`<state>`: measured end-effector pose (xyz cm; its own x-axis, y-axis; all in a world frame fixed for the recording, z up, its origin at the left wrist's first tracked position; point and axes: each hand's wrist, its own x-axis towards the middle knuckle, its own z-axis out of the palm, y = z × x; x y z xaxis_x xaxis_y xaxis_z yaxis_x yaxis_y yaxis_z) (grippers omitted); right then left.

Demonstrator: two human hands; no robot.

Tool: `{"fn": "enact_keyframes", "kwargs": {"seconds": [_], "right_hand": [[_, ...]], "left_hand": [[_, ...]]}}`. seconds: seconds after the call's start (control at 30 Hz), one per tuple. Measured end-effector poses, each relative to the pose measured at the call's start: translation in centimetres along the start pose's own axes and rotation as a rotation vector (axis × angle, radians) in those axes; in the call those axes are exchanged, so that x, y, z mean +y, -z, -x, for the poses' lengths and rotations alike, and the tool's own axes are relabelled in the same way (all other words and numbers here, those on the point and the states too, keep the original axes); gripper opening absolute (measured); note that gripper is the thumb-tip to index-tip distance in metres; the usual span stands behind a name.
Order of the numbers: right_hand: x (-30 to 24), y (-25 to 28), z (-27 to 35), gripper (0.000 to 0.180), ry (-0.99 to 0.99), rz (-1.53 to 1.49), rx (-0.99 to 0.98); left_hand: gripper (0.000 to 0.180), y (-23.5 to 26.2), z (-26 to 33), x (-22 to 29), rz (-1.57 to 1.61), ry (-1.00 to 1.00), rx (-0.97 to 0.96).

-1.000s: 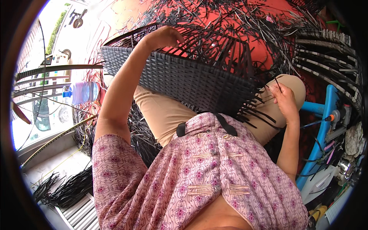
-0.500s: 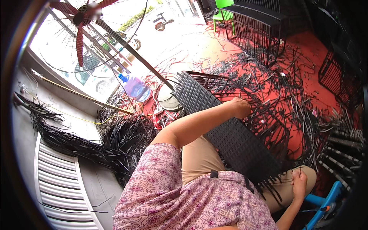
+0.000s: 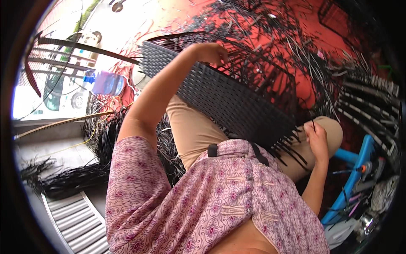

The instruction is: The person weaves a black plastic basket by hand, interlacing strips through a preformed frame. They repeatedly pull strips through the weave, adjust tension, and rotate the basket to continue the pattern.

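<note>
- Because the dark woven panel [image 3: 237, 99] lies slantwise across my lap, far end up to the left and near end down to the right, the thighs of my beige trousers [image 3: 192, 127] seem to carry its weight, which would spare my 2 hands that load.
- My left grip [image 3: 215, 54] reaches over the panel's long far edge, fingers bent down beside the open dark strands [image 3: 270, 80]; I cannot tell whether it grasps any of them. That spot would suit steadying the edge.
- My right grip [image 3: 317, 135] is closed around a thin dark strip [image 3: 313, 125] whose tip pokes out above it; just off the panel's right end, this probably sets that strip apart from its neighbours.
- Loose strip ends [image 3: 292, 152] fan out over my thigh from the panel's lower right, apparently because that side is unwoven.
- A thick black bundle [image 3: 76, 178] lies on my left, while scattered strips [image 3: 311, 51] litter the red floor [image 3: 305, 89] beyond.
- A blue frame [image 3: 352, 182] stands at my right, and a clear bottle [image 3: 109, 82] sits left of the panel, out of its way.
</note>
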<state>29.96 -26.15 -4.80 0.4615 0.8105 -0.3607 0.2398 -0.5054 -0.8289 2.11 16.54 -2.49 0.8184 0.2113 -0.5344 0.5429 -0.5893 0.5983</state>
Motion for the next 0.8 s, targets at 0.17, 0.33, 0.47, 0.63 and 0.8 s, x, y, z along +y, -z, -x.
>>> {"fn": "enact_keyframes", "kwargs": {"seconds": [0.17, 0.33, 0.47, 0.63, 0.8], "right_hand": [[0.0, 1.3, 1.1, 0.027, -0.067, 0.025, 0.038], [-0.9, 2.8, 2.4, 0.028, -0.128, 0.087, 0.052], [-0.1, 2.2, 2.1, 0.028, -0.100, 0.025, 0.040], [-0.4, 1.6, 1.8, 0.028, -0.091, -0.022, 0.069], [-0.4, 0.8, 1.3, 0.028, -0.052, -0.060, 0.047]], "left_hand": [[0.021, 1.5, 0.1, 1.0, -0.047, 0.159, 0.140], [0.016, 1.5, 1.3, -2.2, -0.147, 0.017, 0.183], [0.014, 0.9, 1.0, -3.6, -0.190, 0.065, 0.169], [0.015, 1.6, 0.4, -2.5, -0.379, 0.163, 0.122], [0.021, 2.0, 0.1, -2.4, -0.409, 0.132, 0.110]]}}
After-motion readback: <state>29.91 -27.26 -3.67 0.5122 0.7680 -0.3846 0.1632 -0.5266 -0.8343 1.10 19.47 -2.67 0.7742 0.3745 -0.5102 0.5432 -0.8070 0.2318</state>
